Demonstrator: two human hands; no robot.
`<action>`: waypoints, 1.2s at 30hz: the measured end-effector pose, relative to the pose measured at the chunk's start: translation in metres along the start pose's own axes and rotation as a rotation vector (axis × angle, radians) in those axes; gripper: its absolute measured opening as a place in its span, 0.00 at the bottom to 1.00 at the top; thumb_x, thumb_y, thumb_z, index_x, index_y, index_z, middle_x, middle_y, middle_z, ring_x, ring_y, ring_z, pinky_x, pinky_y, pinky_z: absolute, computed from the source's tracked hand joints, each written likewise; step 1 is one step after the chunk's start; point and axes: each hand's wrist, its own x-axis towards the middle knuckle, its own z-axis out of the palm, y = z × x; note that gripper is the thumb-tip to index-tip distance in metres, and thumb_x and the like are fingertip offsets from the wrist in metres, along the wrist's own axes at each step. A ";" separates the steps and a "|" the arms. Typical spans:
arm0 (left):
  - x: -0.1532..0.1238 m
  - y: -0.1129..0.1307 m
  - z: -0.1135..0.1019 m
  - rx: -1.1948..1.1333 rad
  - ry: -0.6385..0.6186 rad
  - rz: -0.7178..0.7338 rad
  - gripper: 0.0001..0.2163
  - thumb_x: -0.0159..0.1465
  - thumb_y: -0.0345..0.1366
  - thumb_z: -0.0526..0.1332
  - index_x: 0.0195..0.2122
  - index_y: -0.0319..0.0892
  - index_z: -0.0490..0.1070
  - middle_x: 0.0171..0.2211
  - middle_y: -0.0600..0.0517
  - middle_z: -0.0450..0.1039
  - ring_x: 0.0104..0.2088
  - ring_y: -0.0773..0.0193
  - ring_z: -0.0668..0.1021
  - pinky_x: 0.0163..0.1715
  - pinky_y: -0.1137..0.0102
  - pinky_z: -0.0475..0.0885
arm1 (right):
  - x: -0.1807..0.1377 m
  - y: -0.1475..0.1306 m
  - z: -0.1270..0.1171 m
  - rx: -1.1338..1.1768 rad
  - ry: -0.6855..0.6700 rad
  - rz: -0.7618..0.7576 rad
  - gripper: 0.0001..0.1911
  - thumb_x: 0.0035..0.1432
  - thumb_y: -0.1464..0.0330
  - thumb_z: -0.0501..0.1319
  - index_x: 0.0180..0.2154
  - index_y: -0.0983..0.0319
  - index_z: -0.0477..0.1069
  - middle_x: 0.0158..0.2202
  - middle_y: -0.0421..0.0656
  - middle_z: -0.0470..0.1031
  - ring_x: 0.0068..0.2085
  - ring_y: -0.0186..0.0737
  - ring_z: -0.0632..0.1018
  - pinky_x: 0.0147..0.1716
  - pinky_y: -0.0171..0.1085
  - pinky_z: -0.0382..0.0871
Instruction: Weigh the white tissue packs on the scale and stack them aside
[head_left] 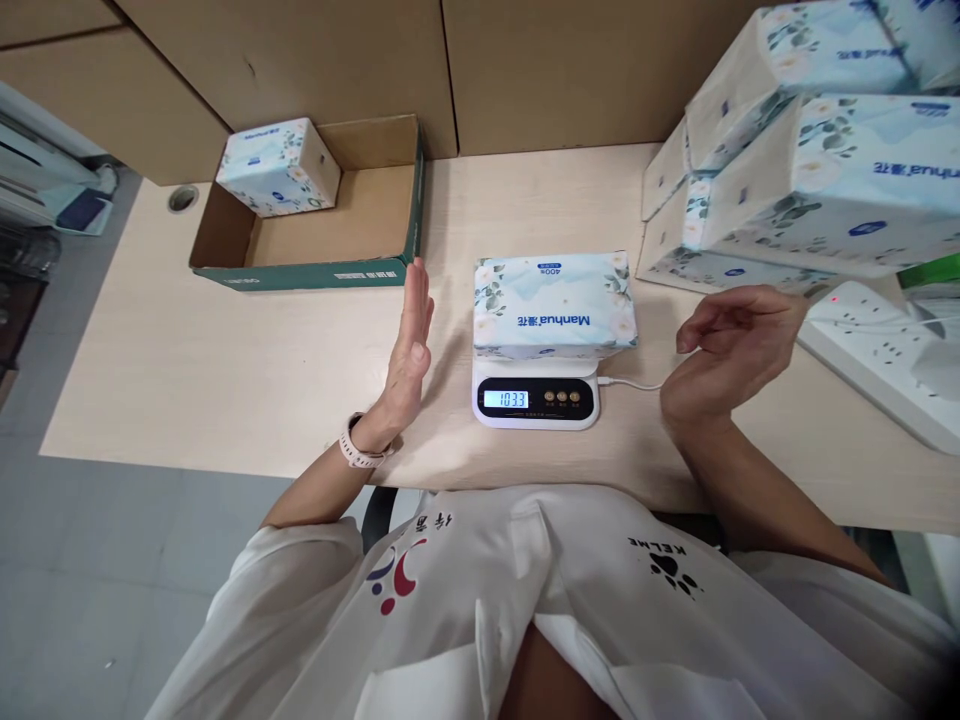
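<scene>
A pack of tissues [555, 300] in pale blue floral wrapping lies on a white digital scale [481, 415]. The scale's lit display [506, 399] appears to read 103.3. To the left of the pack, my left hand [409, 360] is held edge-up with its fingers straight and together, touching nothing. My right hand [739, 350] hovers to the right of the scale, its fingers loosely bent and no object in it. Both hands are apart from the pack. Another tissue pack [277, 168] sits at the left end of an open cardboard box [307, 277] with green outer sides.
Several more tissue packs [840, 190] are stacked at the back right. Near them lies a white power strip [885, 350] with cables. A thin white cable [630, 383] runs from the scale. Cardboard-coloured panels [555, 75] stand along the table's [225, 380] back edge.
</scene>
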 end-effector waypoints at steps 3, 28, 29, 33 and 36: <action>0.000 0.000 -0.001 -0.002 -0.007 -0.003 0.38 0.69 0.71 0.45 0.78 0.70 0.42 0.82 0.66 0.32 0.81 0.46 0.35 0.80 0.42 0.39 | -0.001 -0.004 -0.001 -0.069 -0.025 0.015 0.32 0.70 0.45 0.46 0.24 0.61 0.66 0.25 0.39 0.62 0.20 0.28 0.60 0.20 0.36 0.48; -0.005 0.002 -0.001 -0.118 -0.102 -0.081 0.37 0.71 0.67 0.52 0.78 0.68 0.45 0.81 0.60 0.41 0.81 0.46 0.41 0.80 0.42 0.45 | -0.004 -0.010 -0.004 -0.197 -0.145 0.181 0.35 0.71 0.44 0.45 0.28 0.61 0.75 0.27 0.45 0.75 0.27 0.37 0.75 0.28 0.41 0.67; -0.006 0.001 -0.001 -0.126 -0.122 -0.084 0.36 0.72 0.65 0.52 0.78 0.68 0.45 0.81 0.60 0.41 0.81 0.47 0.41 0.80 0.42 0.46 | -0.004 -0.009 -0.005 -0.196 -0.154 0.207 0.34 0.70 0.44 0.46 0.30 0.61 0.75 0.28 0.45 0.75 0.28 0.38 0.76 0.28 0.41 0.68; -0.007 0.001 -0.001 -0.102 -0.218 -0.113 0.35 0.75 0.57 0.56 0.79 0.70 0.39 0.81 0.61 0.33 0.81 0.49 0.40 0.80 0.44 0.45 | -0.002 -0.004 -0.011 -0.355 -0.295 0.189 0.34 0.72 0.44 0.44 0.45 0.61 0.78 0.29 0.44 0.78 0.32 0.41 0.76 0.38 0.46 0.72; -0.006 0.004 0.008 -0.088 -0.297 -0.142 0.40 0.73 0.55 0.60 0.79 0.69 0.34 0.81 0.62 0.29 0.81 0.47 0.40 0.80 0.44 0.43 | -0.005 -0.002 -0.013 -0.563 -0.535 0.138 0.38 0.71 0.43 0.38 0.59 0.58 0.74 0.35 0.45 0.81 0.38 0.46 0.79 0.51 0.57 0.70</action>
